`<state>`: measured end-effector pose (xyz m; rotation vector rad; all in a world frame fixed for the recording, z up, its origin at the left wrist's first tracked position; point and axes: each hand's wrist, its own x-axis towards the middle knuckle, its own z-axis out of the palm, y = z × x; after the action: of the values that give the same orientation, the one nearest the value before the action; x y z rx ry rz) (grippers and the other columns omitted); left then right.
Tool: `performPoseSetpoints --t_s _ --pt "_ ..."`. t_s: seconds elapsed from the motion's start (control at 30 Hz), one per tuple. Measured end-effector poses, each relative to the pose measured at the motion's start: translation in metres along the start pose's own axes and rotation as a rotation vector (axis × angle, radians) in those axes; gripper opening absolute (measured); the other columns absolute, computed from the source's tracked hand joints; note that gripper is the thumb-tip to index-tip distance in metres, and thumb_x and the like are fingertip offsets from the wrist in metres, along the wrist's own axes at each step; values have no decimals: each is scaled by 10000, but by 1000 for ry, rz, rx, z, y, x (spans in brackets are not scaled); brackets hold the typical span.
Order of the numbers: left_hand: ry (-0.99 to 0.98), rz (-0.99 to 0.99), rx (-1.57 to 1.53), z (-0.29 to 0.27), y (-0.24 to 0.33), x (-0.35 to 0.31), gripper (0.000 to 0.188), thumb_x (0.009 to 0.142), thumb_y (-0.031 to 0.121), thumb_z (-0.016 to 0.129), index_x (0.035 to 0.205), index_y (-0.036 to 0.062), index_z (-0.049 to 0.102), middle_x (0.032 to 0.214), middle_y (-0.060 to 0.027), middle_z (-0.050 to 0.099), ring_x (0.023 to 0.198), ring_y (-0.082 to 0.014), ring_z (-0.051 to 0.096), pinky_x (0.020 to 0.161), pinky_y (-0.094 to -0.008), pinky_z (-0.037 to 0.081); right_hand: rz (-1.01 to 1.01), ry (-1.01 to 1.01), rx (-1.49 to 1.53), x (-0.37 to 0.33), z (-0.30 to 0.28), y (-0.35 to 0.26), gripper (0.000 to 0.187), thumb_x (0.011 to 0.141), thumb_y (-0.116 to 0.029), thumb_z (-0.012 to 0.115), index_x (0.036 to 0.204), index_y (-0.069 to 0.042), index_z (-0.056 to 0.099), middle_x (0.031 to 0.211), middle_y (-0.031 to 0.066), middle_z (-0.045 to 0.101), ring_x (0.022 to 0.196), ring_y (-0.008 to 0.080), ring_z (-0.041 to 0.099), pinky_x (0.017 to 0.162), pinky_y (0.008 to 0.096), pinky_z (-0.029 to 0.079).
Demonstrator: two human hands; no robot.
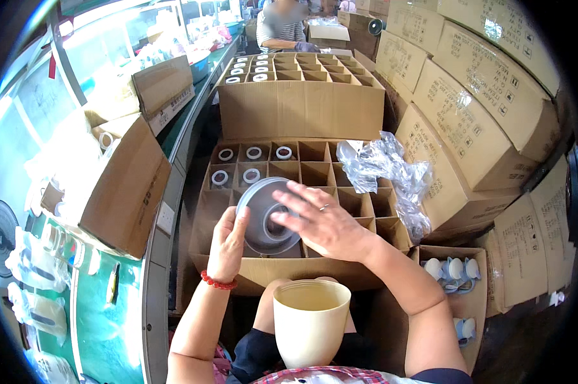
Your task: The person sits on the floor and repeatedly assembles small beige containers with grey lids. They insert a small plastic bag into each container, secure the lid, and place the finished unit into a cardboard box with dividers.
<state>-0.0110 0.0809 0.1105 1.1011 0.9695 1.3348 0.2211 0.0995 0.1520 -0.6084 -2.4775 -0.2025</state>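
**Two-Handed Hold**

We support the clear round container (255, 221) at its left side with our left hand (226, 248), above the partitioned carton (257, 270). Our right hand (330, 227) extends its fingers across the container. A cream tub (311, 333) stands at our lap.

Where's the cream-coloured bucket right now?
In the head view, the cream-coloured bucket is at the lower middle, over the person's lap, on the person's side of the nearer divided carton.
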Motion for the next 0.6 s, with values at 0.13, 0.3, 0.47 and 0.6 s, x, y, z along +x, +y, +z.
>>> performPoseSetpoints --t_s 0.13,0.3,0.47,0.6 --pt "-13 121 24 23 11 -19 233 1023 274 536 1098 57 572 931 38 610 795 -12 540 667 -170 444 340 -208 38 8 5 -9 682 775 -302 742 1370 -109 471 1418 144 457 1219 290 548 976 382 497" --pt "83 259 56 29 22 -27 232 1004 239 580 1090 26 551 929 24 583 810 -26 487 708 -182 416 403 -26 -16 17 -9 -20 705 745 -361 770 1328 -91 482 1117 170 626 927 312 674 771 369 575" --pt "49 305 87 47 18 -40 278 964 147 631 1156 -24 525 1041 -79 627 891 -102 572 783 -240 480 630 73 605 10 8 -6 527 932 -451 596 1188 10 578 916 135 694 829 270 686 747 355 572" --pt "40 597 174 60 4 -36 288 932 82 655 1162 -30 523 1303 -174 581 1116 -188 576 938 -306 459 1059 34 1391 10 3 0 645 937 -526 566 1317 -10 491 1163 122 633 990 214 658 761 285 541"
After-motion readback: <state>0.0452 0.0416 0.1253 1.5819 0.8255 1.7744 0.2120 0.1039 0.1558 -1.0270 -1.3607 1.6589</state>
